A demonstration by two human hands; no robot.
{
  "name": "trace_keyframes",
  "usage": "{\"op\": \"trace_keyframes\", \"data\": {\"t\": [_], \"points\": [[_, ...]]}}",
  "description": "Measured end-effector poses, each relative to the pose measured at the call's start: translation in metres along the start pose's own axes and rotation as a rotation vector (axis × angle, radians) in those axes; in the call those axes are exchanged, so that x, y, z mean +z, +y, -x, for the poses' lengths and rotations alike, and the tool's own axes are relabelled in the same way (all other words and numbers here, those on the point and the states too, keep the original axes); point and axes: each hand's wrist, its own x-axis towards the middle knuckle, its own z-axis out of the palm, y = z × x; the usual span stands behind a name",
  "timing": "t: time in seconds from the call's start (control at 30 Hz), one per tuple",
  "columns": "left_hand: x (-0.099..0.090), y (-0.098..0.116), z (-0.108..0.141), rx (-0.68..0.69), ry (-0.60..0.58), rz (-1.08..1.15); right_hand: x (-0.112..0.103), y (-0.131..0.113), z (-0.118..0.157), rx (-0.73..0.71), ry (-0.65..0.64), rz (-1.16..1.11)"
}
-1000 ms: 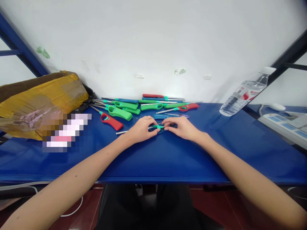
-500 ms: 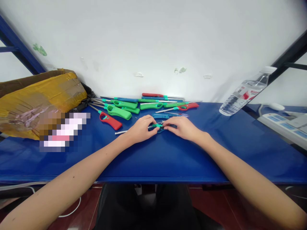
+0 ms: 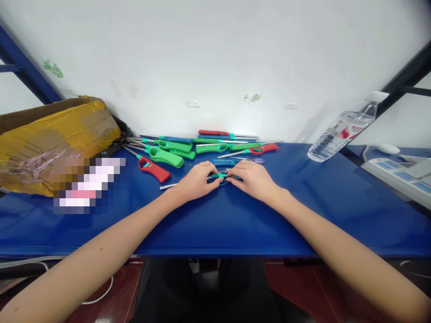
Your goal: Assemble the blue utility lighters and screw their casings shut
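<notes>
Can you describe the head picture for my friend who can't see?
A bare left hand and right hand meet at a small teal-green plastic piece over a blue table. Behind lie red, green and blue plastic lighters with metal rods.

Both hands pinching a small teal-and-dark lighter part (image 3: 221,176) over blue table (image 3: 229,220).
Left hand (image 3: 198,181) and right hand (image 3: 252,179) nearly meet, fingertips on part; metal rod (image 3: 167,186) sticks out past left wrist, join hidden. Blue casing (image 3: 222,161) just behind. Red lighter (image 3: 156,169) near left hand, green lighters (image 3: 166,158) beyond. Taped box (image 3: 67,130) far left; bottle (image 3: 341,132), power strip (image 3: 400,177) right.
</notes>
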Motion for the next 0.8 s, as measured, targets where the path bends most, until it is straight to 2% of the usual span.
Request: {"op": "trace_keyframes", "data": {"t": [0.17, 0.4, 0.67, 0.8], "points": [[0.0009, -0.0014, -0.0002, -0.018, 0.020, -0.025, -0.0017, -0.0028, -0.0019, -0.065, -0.027, 0.180], [0.0011, 0.0021, -0.0007, -0.059, 0.020, -0.028, 0.0018, -0.0019, -0.0010, -0.155, -0.038, 0.266], [0.0038, 0.0030, -0.0005, -0.106, 0.033, -0.077, 0.0064, -0.0013, -0.0010, -0.121, -0.009, 0.261], [0.0048, 0.0046, 0.0000, -0.126, 0.038, -0.092, 0.0056, 0.0014, -0.0011, -0.151, -0.015, 0.244]]}}
